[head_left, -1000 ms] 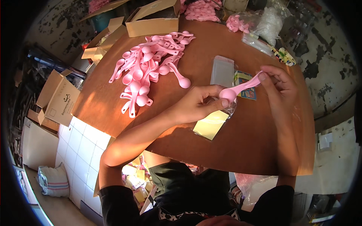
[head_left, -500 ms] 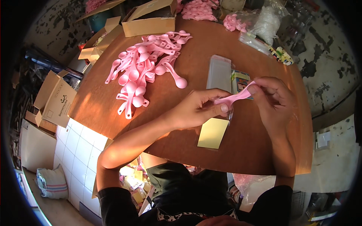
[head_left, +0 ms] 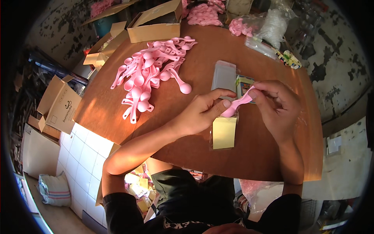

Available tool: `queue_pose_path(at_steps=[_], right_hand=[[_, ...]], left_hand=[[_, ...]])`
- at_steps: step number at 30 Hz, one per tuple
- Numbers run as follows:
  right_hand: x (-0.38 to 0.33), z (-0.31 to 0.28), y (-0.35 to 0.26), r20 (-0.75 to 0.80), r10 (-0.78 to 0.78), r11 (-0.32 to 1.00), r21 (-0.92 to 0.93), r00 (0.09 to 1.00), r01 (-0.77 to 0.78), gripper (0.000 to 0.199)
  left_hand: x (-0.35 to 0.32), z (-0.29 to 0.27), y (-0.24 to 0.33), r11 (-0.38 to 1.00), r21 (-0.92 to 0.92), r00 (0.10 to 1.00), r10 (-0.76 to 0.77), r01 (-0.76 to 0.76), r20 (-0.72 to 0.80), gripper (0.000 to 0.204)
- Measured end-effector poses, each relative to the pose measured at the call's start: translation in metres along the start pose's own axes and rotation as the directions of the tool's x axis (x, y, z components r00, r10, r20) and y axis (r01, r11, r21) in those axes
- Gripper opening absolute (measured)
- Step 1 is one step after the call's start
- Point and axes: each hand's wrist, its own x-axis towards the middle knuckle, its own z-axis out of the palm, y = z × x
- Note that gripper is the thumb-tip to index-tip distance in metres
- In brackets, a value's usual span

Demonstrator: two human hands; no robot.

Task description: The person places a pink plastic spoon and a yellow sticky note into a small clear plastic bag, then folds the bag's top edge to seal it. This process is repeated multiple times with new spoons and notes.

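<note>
Still pinching the pink spoon above the counter, handle tip in the grip of the right hand, bowl end in that of the left hand, with the yellow card below now turned straighter, seemingly nearer in line.

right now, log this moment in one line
left hand: at bowl end of pink scoop | right hand: pinching its handle end | yellow card: near left hand | scoop pile: on table

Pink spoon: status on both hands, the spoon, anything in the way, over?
Right hand pinching handle tip. Left hand at bowl, grip unclear. Pink spoon slanted, bowl near yellow card. No obstruction seen.
</note>
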Motion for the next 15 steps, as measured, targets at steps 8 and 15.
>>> queue_pose_path(at_steps=[8, 15], right_hand=[[0.004, -0.01, -0.011, -0.065, 0.035, 0.999, 0.031, 0.997, -0.033, 0.011], [0.006, -0.026, -0.025, 0.059, -0.23, 0.966, -0.108, 0.971, 0.235, 0.013]], left_hand=[[0.002, 0.007, 0.021, 0.999, -0.042, 0.997, -0.022, 0.018, -0.074, 0.017], [0.007, 0.016, 0.045, 0.995, 0.063, 0.993, 0.085, -0.08, -0.084, 0.015]])
